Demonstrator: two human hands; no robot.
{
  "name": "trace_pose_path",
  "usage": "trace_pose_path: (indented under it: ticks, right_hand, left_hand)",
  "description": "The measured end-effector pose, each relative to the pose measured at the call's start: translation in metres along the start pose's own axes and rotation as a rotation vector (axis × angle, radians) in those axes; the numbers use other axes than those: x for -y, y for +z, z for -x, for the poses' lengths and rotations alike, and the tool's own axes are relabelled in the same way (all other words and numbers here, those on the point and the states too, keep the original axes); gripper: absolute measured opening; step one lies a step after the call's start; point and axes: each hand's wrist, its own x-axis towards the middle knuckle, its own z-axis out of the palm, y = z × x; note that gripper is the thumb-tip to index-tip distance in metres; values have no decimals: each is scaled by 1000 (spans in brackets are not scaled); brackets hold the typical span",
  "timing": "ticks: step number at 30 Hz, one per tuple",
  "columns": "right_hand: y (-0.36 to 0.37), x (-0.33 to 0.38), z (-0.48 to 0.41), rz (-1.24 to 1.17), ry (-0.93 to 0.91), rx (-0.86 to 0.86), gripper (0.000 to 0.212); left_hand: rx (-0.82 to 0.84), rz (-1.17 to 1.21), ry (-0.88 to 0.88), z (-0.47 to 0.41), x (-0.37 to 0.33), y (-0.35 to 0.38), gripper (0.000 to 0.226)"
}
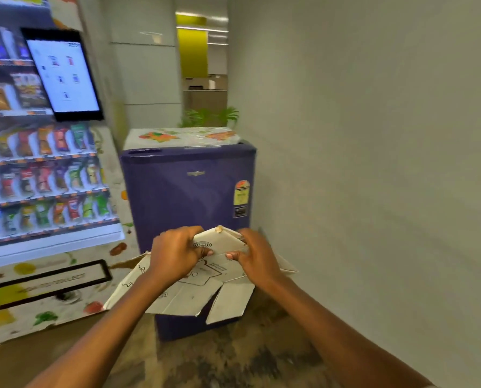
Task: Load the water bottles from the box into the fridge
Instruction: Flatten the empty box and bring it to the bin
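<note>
Both hands are close together, the left hand [175,253] and the right hand [257,257] each gripping with curled fingers a folded flap at the far top edge of the pale printed cardboard box [194,295]. The box is held in the air just in front of the small purple fridge [183,191], whose door is shut. No water bottles show anywhere in view; whether any sit inside the box cannot be told

The likely trouble is the box itself: its near flaps hang splayed and loose, so it looks half collapsed, and anything inside could slip out onto the mottled stone floor [219,359]. With both hands clamped on cardboard, neither is free for the fridge door. The gap is tight too, with the snack vending machine [46,175] on the left and the grey wall [373,163] on the right, so a swinging flap could catch either
</note>
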Motion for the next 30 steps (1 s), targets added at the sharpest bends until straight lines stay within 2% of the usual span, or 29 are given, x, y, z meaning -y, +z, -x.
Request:
trace_pose_path:
  ticks: [5,8,18,30]
  right_hand:
    - [-75,-41,39,87,85,11,47]
    - [-114,-61,63,197,129,-9,48]
    - [-192,-88,179,350,435,-352,28]
    - [-254,-75,387,486,814,-743,25]
  left_hand:
    - [114,194,36,-5,-65,33,36]
    - [173,281,104,-9,-99,56,38]
    - [354,401,501,-1,-211,117,28]
    - [607,519,933,116,-372,161,32]
